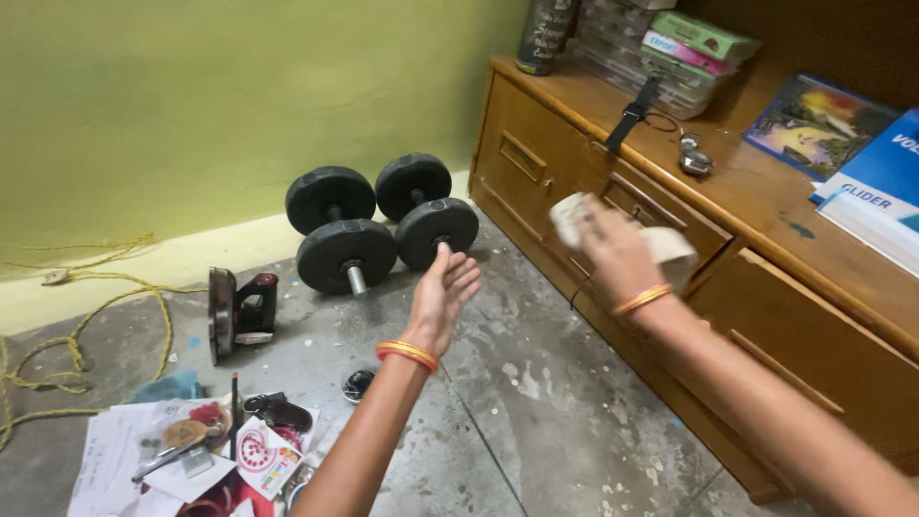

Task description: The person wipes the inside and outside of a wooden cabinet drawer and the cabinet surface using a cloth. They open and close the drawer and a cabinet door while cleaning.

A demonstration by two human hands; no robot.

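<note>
Head view: right hand (613,247) grips a crumpled whitish cloth (572,216), fingers closed on it, held against the front of the wooden cabinet (804,354) near an upper drawer. Left hand (442,287) is open and empty, palm up, raised over the floor (536,383) left of the cabinet. Two dumbbells (383,225) lie on the floor left of the cabinet, by the wall. On the cabinet's top surface: a watch (632,113), books (823,124), stacked boxes (670,48).

Judgement: wiping the cabinet front appears to be the step in hand. A next stroke would call for firm cloth pressure along the drawer face, working around its recessed handle.
</note>
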